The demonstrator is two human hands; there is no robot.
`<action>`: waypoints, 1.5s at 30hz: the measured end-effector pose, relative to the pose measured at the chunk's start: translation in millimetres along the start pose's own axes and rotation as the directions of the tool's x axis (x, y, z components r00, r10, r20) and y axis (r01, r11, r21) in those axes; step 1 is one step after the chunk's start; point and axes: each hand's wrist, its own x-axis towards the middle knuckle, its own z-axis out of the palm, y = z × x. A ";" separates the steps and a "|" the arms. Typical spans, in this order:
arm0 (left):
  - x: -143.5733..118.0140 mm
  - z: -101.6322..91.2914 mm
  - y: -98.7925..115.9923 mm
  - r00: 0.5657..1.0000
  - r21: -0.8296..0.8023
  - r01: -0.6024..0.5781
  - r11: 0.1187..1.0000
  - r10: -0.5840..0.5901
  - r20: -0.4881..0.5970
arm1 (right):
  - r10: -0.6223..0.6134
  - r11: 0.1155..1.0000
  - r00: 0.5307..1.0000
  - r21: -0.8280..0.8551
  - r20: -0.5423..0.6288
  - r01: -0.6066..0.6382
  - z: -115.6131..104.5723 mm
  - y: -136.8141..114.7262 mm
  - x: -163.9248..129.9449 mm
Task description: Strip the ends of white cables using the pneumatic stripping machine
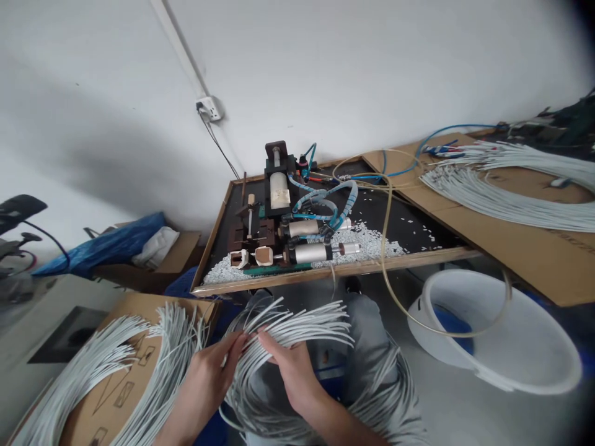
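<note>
A bundle of thin white cables (304,327) curves over my lap, its cut ends fanning out to the right. Around the bundle my right hand (289,365) is closed, with the thumb on top. My left hand (219,360) pinches cables at the left side of the same bundle, close to the right thumb; its fingertips are partly hidden. Beyond both hands, on a black-topped bench, stands a pneumatic machine with silver cylinders (310,252) and two small jaw blocks (264,256) at its front.
White scraps (372,243) litter the bench around the machine, inside a wooden rim (344,271). More cables (160,378) lie on cardboard at left. Coiled cables (511,204) rest on cardboard at right. A white tub (525,371) stands below, crossed by a yellowish hose (385,248).
</note>
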 end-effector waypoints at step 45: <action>92.8 38.9 -12.6 0.940 -0.601 0.071 0.796 -0.254 -0.226 | -0.004 0.975 0.991 0.218 -0.135 0.034 -19.5 -11.7 1.3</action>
